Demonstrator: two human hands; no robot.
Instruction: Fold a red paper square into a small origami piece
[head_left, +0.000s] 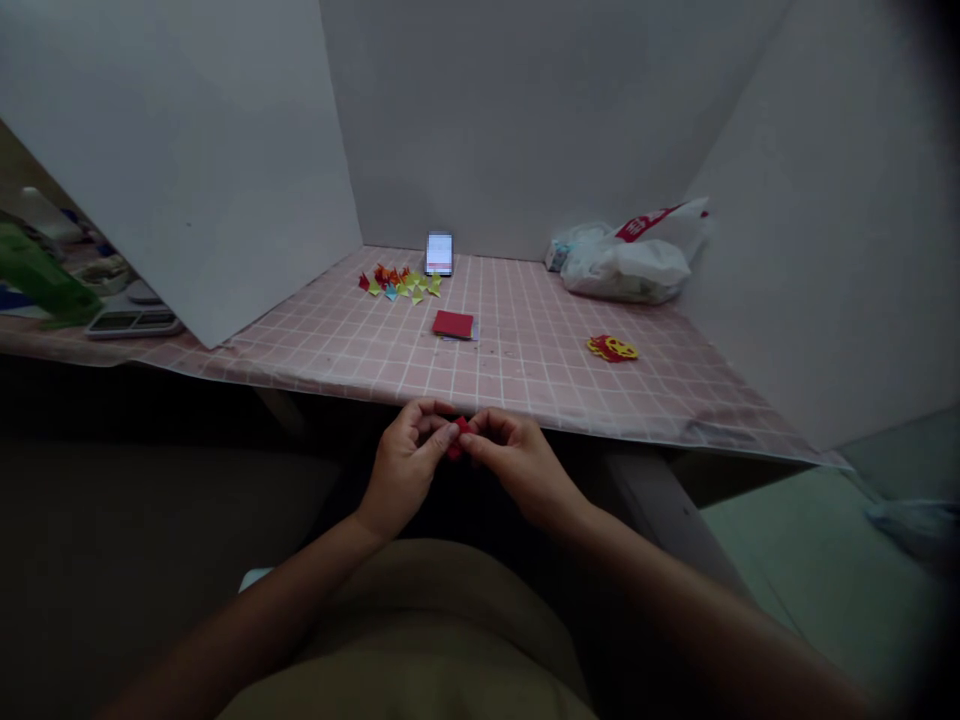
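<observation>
Between my two hands, just off the table's front edge, is a small folded piece of red paper [459, 440]. My left hand [405, 455] pinches it from the left with thumb and fingers. From the right, my right hand [519, 455] grips the same paper between thumb and forefinger. My fingers cover much of it, so its full shape is hidden. Beyond my hands, a stack of red paper sheets [453, 324] lies on the table. Farther back to the left sits a cluster of small folded paper figures [397, 283] in red, orange, yellow and blue.
A lit phone [439, 253] leans against the back panel. On the right lie red and yellow cut-out shapes [612, 348], with a white plastic bag [630, 262] behind. Pale panels [525, 120] enclose the pink checked table [525, 385]. A scale [133, 320] stands beyond the left panel.
</observation>
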